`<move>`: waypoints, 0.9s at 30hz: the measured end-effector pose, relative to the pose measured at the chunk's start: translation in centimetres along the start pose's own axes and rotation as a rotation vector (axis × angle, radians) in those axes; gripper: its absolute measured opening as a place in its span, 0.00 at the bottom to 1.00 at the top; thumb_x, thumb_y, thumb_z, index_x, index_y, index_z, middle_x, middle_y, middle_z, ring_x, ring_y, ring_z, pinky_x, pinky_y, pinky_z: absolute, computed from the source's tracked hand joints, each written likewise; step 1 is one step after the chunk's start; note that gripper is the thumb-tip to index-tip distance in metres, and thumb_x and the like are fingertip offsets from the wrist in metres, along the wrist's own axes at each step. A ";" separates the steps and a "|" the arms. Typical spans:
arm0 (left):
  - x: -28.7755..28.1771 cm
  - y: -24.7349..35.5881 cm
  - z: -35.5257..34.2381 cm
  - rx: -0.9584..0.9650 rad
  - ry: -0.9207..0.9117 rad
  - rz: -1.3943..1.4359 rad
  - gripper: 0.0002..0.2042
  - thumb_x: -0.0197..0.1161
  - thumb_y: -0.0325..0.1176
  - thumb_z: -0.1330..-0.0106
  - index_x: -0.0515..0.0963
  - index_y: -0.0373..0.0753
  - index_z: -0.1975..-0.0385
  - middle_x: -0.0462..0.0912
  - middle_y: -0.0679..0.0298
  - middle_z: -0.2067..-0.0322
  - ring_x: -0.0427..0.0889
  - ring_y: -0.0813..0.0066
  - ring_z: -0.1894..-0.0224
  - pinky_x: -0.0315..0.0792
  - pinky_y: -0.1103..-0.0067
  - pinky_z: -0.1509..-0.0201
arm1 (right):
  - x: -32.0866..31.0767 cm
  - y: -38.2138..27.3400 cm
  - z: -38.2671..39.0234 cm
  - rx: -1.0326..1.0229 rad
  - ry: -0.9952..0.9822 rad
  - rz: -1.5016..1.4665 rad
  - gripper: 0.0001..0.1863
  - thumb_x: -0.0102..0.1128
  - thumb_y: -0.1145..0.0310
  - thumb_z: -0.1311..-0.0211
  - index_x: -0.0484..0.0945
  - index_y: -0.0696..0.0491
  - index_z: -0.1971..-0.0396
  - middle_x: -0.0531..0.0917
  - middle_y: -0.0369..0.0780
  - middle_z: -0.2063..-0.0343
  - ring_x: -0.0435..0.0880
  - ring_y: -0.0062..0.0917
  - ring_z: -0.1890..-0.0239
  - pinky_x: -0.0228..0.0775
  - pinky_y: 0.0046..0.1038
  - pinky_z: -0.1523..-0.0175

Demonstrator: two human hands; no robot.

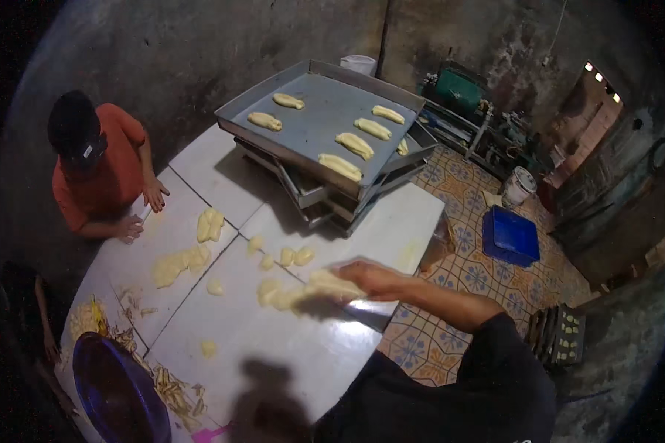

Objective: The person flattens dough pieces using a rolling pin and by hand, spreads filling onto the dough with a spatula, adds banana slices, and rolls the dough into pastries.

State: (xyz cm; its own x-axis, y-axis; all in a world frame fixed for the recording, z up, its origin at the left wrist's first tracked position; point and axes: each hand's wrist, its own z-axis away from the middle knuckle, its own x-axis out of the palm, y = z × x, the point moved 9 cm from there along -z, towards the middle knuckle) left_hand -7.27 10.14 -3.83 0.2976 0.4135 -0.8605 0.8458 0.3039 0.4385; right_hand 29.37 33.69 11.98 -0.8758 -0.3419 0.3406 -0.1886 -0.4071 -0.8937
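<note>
Right hand [373,279]: one, bare, reaching in from the right out of a black sleeve [495,358]; in contact with the dough strip [295,299], blurred, so whether the fingers are clamped on it cannot be told. Left hand: out of view.

Small dough lumps [304,256]: six lying separately on the white table [273,369], two of them side by side near the strip.
Dough rolls [210,224]: one group lying side by side, number unclear.
Flattened dough cluster [181,266]: one, pieces run together.
Shaped rolls [355,145]: six on the top baking tray [318,96]; one more shows on a tray beneath. Trays stacked askew, at least three.
Yellowish sticks [174,395]: one loose heap, too many to count, beside one dark basin [118,387].
Blue plastic crate [511,240]: one, on the patterned tile floor near one white bucket [519,186].
Co-workers: one in an orange shirt [107,181] and dark cap [74,125], both hands on the table; another partly visible at the left edge.

Appearance: dough pale yellow; the strip elongated and uneven, lying along the table's near right part, partly under the hand; tray rolls oblong, surfaces creased.

Markings: one small white patch on the cap, illegible.
</note>
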 end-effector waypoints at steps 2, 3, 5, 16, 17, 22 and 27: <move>0.2 0.0 -0.6 -0.100 -0.029 -0.021 0.25 0.59 0.44 0.31 0.74 0.34 0.41 0.72 0.49 0.43 0.74 0.51 0.45 0.71 0.60 0.44 | -3.7 -13.9 -1.0 -0.315 0.142 0.519 0.26 0.56 0.53 0.26 0.75 0.55 0.37 0.86 0.36 0.60 0.80 0.16 0.65 0.75 0.22 0.61; 0.5 0.0 -0.8 -0.152 -0.054 -0.025 0.27 0.60 0.48 0.32 0.74 0.35 0.40 0.71 0.50 0.41 0.75 0.52 0.45 0.71 0.61 0.44 | -5.7 -18.7 -1.9 -0.379 0.278 0.699 0.26 0.59 0.55 0.29 0.76 0.54 0.38 0.87 0.36 0.61 0.80 0.18 0.65 0.76 0.25 0.58; 1.0 -0.5 -0.9 -0.277 -0.109 -0.029 0.31 0.61 0.54 0.33 0.73 0.37 0.38 0.70 0.51 0.38 0.75 0.53 0.43 0.72 0.62 0.44 | -8.8 -26.1 -6.9 -0.670 0.395 0.897 0.24 0.60 0.55 0.31 0.80 0.56 0.43 0.88 0.47 0.57 0.86 0.29 0.58 0.76 0.32 0.52; -0.3 0.9 -0.1 -0.126 0.192 -0.088 0.16 0.57 0.23 0.35 0.76 0.31 0.46 0.72 0.43 0.51 0.72 0.44 0.48 0.68 0.56 0.45 | -13.1 -26.5 -9.4 -0.694 0.629 1.046 0.26 0.53 0.65 0.27 0.69 0.65 0.36 0.80 0.55 0.43 0.81 0.44 0.41 0.71 0.37 0.36; -0.6 1.3 -0.2 -0.138 0.150 -0.174 0.18 0.56 0.23 0.34 0.74 0.31 0.44 0.71 0.42 0.50 0.71 0.43 0.47 0.67 0.55 0.43 | -9.0 -24.7 -6.9 -0.798 0.527 1.027 0.25 0.52 0.67 0.27 0.69 0.65 0.36 0.80 0.54 0.42 0.81 0.43 0.40 0.71 0.37 0.36; -0.3 3.0 -2.2 -0.143 0.037 0.122 0.19 0.49 0.26 0.29 0.71 0.28 0.40 0.74 0.43 0.42 0.68 0.43 0.36 0.61 0.55 0.31 | 9.1 2.7 0.4 -0.663 -0.441 1.006 0.32 0.61 0.66 0.31 0.65 0.66 0.33 0.69 0.53 0.32 0.65 0.45 0.28 0.60 0.39 0.26; -1.9 -3.7 2.3 -0.253 0.106 0.336 0.20 0.49 0.27 0.28 0.70 0.30 0.37 0.74 0.45 0.39 0.70 0.47 0.35 0.61 0.59 0.29 | 16.8 20.8 -7.2 -0.539 -0.406 1.542 0.39 0.49 0.49 0.27 0.55 0.62 0.28 0.53 0.54 0.25 0.48 0.44 0.22 0.42 0.46 0.21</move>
State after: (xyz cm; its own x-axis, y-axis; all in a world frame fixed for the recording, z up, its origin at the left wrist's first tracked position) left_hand -9.92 6.29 -4.44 0.4795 0.6072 -0.6336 0.5708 0.3326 0.7507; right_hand 7.54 25.54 -3.02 -0.2282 -0.3328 -0.9150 0.4808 0.7787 -0.4032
